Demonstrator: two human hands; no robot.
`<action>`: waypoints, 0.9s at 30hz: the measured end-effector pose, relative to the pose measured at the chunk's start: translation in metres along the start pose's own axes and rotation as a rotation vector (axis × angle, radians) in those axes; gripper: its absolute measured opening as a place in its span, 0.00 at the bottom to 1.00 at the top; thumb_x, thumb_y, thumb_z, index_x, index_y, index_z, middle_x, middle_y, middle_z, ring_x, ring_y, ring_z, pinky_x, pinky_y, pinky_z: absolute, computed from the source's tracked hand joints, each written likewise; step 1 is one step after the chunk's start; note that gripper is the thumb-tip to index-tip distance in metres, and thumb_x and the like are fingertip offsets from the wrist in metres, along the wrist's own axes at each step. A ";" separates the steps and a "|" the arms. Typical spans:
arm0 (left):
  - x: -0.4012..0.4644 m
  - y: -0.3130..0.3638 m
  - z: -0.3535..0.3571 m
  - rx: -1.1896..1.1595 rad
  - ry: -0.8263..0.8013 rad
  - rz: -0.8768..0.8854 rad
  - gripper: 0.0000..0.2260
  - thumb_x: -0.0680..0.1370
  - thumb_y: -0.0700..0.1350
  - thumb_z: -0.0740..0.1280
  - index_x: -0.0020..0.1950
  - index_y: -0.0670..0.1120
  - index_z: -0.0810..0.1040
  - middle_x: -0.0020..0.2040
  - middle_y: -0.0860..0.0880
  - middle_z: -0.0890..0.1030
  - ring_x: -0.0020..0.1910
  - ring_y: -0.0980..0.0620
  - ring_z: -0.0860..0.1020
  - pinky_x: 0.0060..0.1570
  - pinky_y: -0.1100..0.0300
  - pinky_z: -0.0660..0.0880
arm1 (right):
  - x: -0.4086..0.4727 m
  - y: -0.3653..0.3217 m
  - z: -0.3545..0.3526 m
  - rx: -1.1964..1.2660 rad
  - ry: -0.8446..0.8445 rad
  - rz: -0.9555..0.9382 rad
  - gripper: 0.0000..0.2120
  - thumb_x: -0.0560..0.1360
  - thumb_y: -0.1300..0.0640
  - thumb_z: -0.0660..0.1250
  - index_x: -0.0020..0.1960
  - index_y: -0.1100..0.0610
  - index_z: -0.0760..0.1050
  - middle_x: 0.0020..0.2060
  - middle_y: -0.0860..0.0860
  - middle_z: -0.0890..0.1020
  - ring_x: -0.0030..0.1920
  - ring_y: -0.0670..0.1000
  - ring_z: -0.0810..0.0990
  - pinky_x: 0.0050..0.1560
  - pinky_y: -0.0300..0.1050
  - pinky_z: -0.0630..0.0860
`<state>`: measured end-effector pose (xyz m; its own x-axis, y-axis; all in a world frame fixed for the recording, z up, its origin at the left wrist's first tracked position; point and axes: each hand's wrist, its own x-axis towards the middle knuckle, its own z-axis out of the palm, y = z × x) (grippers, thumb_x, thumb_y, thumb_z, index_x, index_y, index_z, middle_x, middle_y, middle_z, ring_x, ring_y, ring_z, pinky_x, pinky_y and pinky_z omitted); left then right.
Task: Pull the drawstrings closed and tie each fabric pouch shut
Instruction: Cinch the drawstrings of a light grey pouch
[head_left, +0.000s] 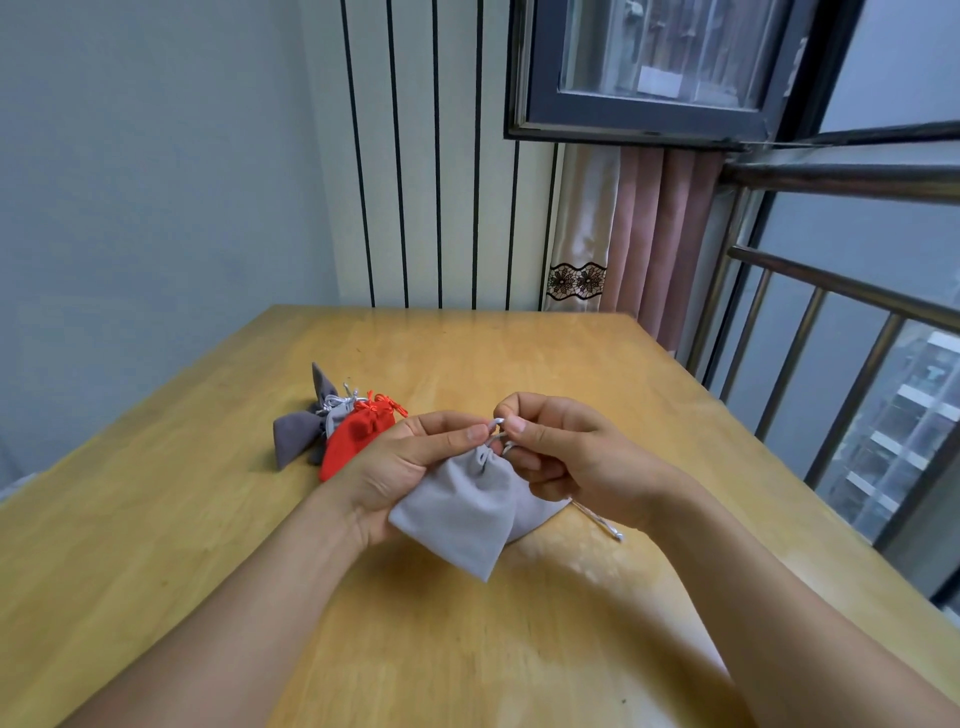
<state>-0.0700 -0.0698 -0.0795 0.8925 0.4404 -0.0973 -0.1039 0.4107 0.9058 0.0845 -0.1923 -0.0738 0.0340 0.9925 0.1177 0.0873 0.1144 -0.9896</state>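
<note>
over wooden table (519, 364), grey pouch (457, 514) tilted, gathered mouth up toward hands

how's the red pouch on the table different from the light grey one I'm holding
The red pouch lies on the table with no hand on it; the light grey pouch hangs between both hands. The red pouch's cords look tied, while the left hand and right hand pinch the grey one's silver cords. Both are small drawstring pouches.

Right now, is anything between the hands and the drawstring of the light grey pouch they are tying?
Nothing visible. The left hand and right hand already pinch the drawstring above the light grey pouch. The red pouch lies apart, further back on the table.
</note>
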 end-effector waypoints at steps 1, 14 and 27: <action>0.000 0.000 0.000 0.015 0.002 -0.003 0.04 0.68 0.38 0.70 0.36 0.44 0.85 0.35 0.44 0.84 0.32 0.51 0.83 0.34 0.62 0.80 | 0.000 0.000 0.000 -0.014 0.005 -0.009 0.06 0.83 0.56 0.60 0.49 0.58 0.70 0.31 0.49 0.69 0.29 0.46 0.57 0.28 0.38 0.52; 0.009 -0.004 -0.011 0.388 0.194 0.315 0.10 0.67 0.36 0.76 0.47 0.43 0.83 0.39 0.44 0.85 0.36 0.53 0.82 0.40 0.61 0.77 | -0.005 -0.015 -0.003 -0.981 0.303 -0.287 0.04 0.74 0.62 0.73 0.42 0.55 0.84 0.36 0.46 0.84 0.37 0.42 0.79 0.39 0.32 0.71; 0.006 -0.008 -0.002 0.462 0.008 0.383 0.15 0.68 0.34 0.74 0.54 0.42 0.78 0.38 0.46 0.86 0.39 0.54 0.83 0.42 0.66 0.77 | 0.000 0.000 -0.010 -0.256 0.310 -0.042 0.06 0.68 0.58 0.78 0.40 0.60 0.85 0.34 0.64 0.81 0.35 0.55 0.72 0.34 0.42 0.70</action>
<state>-0.0652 -0.0686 -0.0878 0.8256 0.4953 0.2702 -0.2146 -0.1672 0.9623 0.0944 -0.1924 -0.0725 0.3205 0.9224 0.2156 0.3388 0.1009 -0.9354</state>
